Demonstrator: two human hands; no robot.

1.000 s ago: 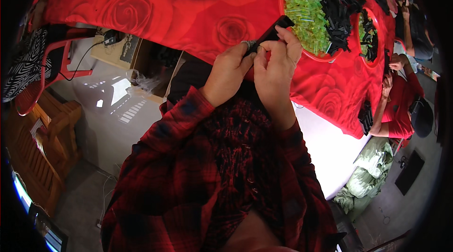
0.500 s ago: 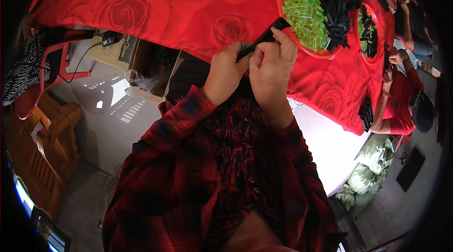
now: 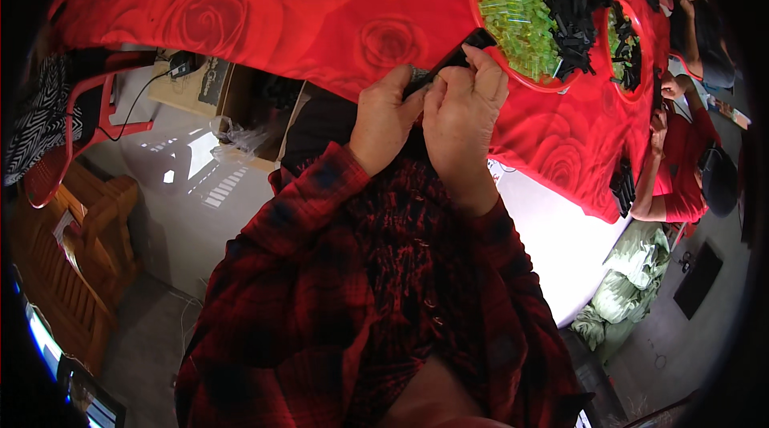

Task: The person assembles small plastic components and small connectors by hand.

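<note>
My left hand and my right hand are pressed together at the near edge of a table covered in a red rose-print cloth. Both grip a long black strip-like part that sticks out up and to the right between the fingers. Just beyond it stands a red bowl holding several translucent green pieces and a heap of black pieces. My forearms are in red and black plaid sleeves.
A second red bowl with green and black pieces is further right. A person in a red shirt works at the table's right end. A red chair and wooden furniture stand at the left; a white sack lies at lower right.
My hands have stayed together at the table edge, with small finger shifts on the black part; the view has tilted slightly.
</note>
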